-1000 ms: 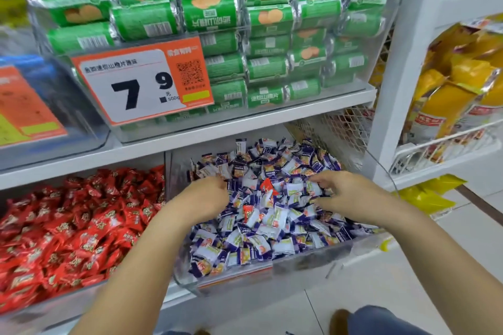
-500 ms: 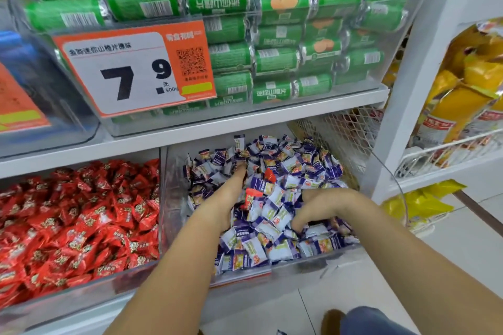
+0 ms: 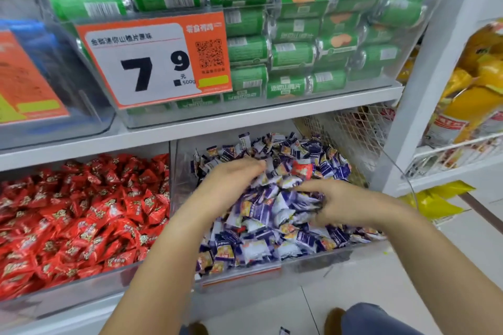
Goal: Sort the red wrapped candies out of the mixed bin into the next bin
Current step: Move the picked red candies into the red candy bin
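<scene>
The clear mixed bin [image 3: 313, 261] on the lower shelf holds a heap of purple-and-white wrapped candies [image 3: 261, 226]. One red wrapped candy [image 3: 301, 168] lies on top near the back, right of centre. My left hand [image 3: 231, 179] rests palm down on the heap, fingertips pointing at the red candy, a short gap away. My right hand [image 3: 334, 201] lies lower on the heap with fingers spread among purple candies; nothing shows in its grasp. The clear bin to the left [image 3: 81, 291] is full of red wrapped candies [image 3: 81, 215].
A shelf board [image 3: 245, 119] runs just above the bins, carrying a clear bin of green rolls [image 3: 299, 35] with an orange 7.9 price card [image 3: 155, 60]. A white upright post [image 3: 424, 76] and wire mesh [image 3: 353, 133] stand to the right. Yellow bags [image 3: 476, 95] fill the neighbouring rack.
Both hands have shifted through the purple heap toward the back. A red candy now lies uncovered on top, just beyond my left fingertips. The camera has tilted a little.
</scene>
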### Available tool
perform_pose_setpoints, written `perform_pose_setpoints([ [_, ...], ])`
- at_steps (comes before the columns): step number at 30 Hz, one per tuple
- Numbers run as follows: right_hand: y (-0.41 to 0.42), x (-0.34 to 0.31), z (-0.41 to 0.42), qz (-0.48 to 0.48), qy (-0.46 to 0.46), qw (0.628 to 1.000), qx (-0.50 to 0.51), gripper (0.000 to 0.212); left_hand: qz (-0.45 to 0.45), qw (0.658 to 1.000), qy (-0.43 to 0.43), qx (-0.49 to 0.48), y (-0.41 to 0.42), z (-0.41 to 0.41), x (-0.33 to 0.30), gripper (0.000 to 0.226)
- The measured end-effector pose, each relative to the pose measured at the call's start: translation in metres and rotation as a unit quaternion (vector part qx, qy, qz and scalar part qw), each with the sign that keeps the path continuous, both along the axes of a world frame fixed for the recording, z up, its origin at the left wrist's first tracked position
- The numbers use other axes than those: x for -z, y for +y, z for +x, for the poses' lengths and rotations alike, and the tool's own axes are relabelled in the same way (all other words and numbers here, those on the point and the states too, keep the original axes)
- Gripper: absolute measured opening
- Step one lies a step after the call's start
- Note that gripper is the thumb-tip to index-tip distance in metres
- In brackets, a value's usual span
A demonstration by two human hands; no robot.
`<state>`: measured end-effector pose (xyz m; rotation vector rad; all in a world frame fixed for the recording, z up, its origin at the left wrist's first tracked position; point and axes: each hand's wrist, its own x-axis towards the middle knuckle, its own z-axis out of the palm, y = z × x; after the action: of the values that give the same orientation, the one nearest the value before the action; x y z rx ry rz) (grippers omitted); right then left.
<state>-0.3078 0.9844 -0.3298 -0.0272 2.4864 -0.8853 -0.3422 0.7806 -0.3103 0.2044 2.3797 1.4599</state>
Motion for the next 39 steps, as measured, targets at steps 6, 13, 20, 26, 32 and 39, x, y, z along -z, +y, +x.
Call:
perform_pose_setpoints([
  [6, 0.039, -0.010, 0.028, 0.037, 0.067, 0.996, 0.055, 0.026, -0.180, 0.968, 0.172, 0.035, -0.024, 0.009, -0.017, 0.028],
  [13, 0.016, -0.004, 0.008, 0.129, 0.203, 0.964, 0.109, 0.028, -0.327, 0.918, 0.215, 0.064, -0.040, 0.021, -0.003, 0.037],
  [20, -0.008, 0.022, -0.040, 0.202, 0.228, 0.952, 0.041, 0.044, -0.423, 0.876, 0.180, 0.149, -0.020, 0.029, 0.038, 0.023],
  [26, -0.012, 0.031, -0.042, 0.241, 0.239, 0.937, 0.082, 0.045, -0.440, 0.866, 0.199, 0.128, -0.020, 0.029, 0.035, 0.015],
  [32, -0.060, -0.001, -0.026, 0.095, 0.242, 0.965, -0.023, 0.025, -0.328, 0.905, 0.271, 0.017, -0.027, 0.028, 0.009, 0.024],
  [39, -0.073, 0.017, -0.042, 0.314, 0.129, 0.932, -0.126, 0.042, -0.286, 0.895, 0.343, 0.011, -0.052, 0.021, 0.003, 0.019],
])
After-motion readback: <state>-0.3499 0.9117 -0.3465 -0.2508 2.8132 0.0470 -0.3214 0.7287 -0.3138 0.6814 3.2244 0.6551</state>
